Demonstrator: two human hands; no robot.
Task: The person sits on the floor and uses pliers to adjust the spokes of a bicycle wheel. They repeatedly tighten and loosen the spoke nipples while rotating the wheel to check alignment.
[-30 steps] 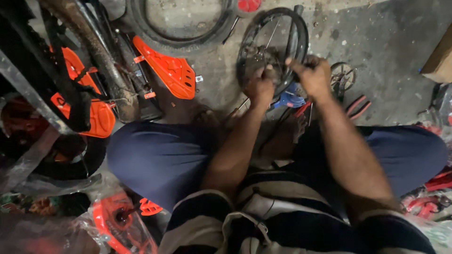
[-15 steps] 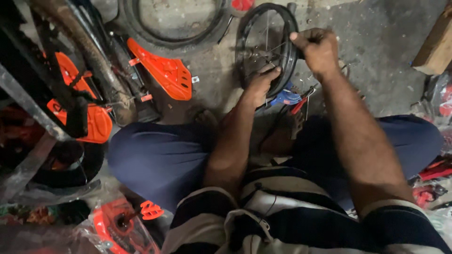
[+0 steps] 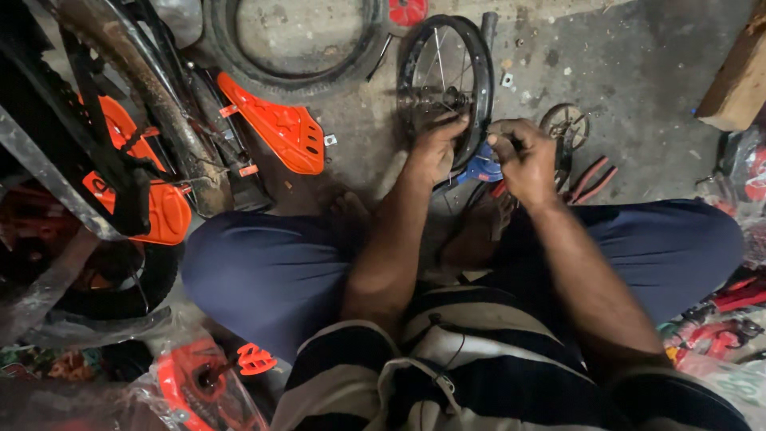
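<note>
Wheel [image 3: 447,76], small, spoked, black tyre on, stands upright on the floor at 12 o'clock, just ahead of the person's knees. Left hand [image 3: 435,148] rests on its lower rim at 6 o'clock of the wheel, fingers curled around tyre and rim, clamped on it. Right hand [image 3: 523,156] sits just beside, at 3 o'clock of the left hand, fingers pressed together into a loose fist; something small may be pinched inside, cannot tell what. Blue part [image 3: 483,169] shows between the two hands, low, touching the wheel's bottom edge.

Pliers [image 3: 590,179] with red-black handles lie on the floor at 3 o'clock of the right hand, near it. Small sprocket [image 3: 565,124] lies just above the pliers, at 1 o'clock of the right hand.

Loose black tyre [image 3: 295,56] lies flat at 11 o'clock, well apart from the hands. Orange plastic guard [image 3: 275,128] lies at 10 o'clock, beside a bicycle frame [image 3: 144,104] with a muddy tyre leaning at 9 to 10 o'clock. Wooden block [image 3: 738,80] at 2 o'clock, frame edge.

Floor [image 3: 638,64] is bare grey concrete, stained, dusty, scattered with tiny bits. Room dim, cluttered; plastic-wrapped orange parts [image 3: 199,383] at 7 o'clock, more wrapped red items at 4 o'clock. Person sits cross-legged, dark blue trousers, striped shirt.
</note>
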